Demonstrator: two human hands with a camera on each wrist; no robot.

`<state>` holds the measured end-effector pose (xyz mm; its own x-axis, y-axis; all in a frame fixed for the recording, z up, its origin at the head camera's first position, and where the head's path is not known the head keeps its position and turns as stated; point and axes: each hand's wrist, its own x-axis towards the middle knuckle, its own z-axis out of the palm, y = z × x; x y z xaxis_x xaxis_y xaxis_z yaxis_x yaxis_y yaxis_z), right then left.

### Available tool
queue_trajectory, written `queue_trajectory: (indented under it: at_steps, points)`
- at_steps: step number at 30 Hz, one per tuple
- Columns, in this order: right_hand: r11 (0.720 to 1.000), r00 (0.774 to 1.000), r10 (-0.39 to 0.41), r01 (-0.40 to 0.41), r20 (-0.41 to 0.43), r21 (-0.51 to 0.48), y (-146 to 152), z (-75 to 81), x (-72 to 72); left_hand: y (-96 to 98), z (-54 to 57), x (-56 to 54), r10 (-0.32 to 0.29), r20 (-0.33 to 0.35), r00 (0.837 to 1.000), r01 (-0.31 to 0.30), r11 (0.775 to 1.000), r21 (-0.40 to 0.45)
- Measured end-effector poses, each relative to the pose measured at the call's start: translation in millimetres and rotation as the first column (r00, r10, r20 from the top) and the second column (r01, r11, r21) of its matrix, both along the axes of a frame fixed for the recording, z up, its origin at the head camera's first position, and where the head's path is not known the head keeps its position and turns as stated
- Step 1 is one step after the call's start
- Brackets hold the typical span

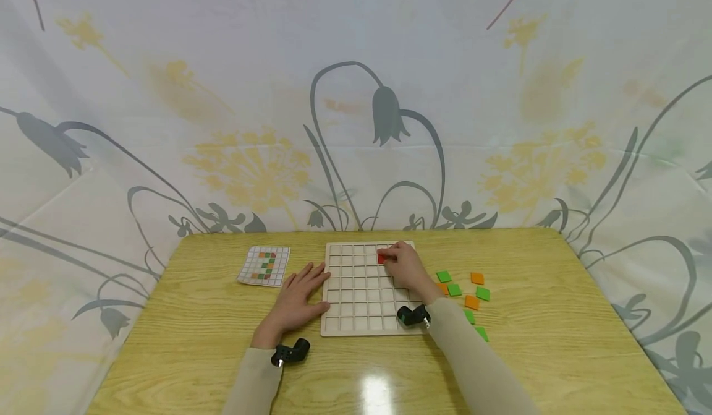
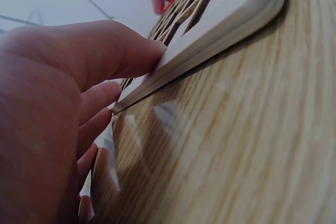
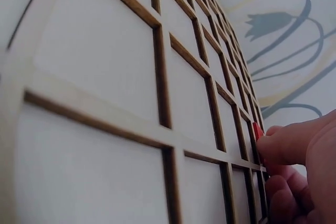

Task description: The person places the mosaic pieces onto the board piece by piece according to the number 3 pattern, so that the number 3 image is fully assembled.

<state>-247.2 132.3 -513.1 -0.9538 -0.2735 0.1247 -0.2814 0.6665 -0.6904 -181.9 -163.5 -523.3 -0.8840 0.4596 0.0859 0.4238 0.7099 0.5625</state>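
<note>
A pale wooden grid board point(image 1: 360, 308) lies on the table with its square cells showing. My right hand point(image 1: 410, 271) is over its upper right part, the thumb and fingertips pinching a red square tile point(image 1: 381, 258) at a cell near the far edge. From the right wrist, the red tile point(image 3: 257, 134) appears tilted up against the cell's wooden divider. Along the board's left edge rests my left hand point(image 1: 296, 300), fingers spread; in the left wrist view its thumb point(image 2: 142, 56) presses on the board's rim point(image 2: 226, 24).
Left of the board lies a paper card point(image 1: 282, 260) printed with a grid of coloured squares. Several loose green tiles point(image 1: 483, 294) and orange tiles point(image 1: 477, 278) are scattered right of the board, some partly behind my right forearm. A flowered cloth point(image 1: 356, 155) hangs behind the table.
</note>
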Motion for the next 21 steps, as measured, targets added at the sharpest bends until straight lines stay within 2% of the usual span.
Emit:
queue_trajectory:
  at_steps: [7,14,21]
  points:
    - [1.000,1.000,0.004,-0.004,0.017,-0.002,0.0,-1.7,-1.0,-0.6,0.7,1.1,0.003,-0.004,1.000,-0.003,1.000,0.008]
    - [0.998,0.999,0.015,-0.013,0.034,-0.059,3.9,-0.2,-2.9,-1.9,-2.0,1.0,0.006,-0.043,0.999,-0.005,1.000,0.018]
    - [0.991,0.999,-0.001,0.007,0.043,-0.131,11.7,7.6,0.4,-2.2,-2.5,0.2,-0.010,-0.022,1.000,0.011,1.000,0.009]
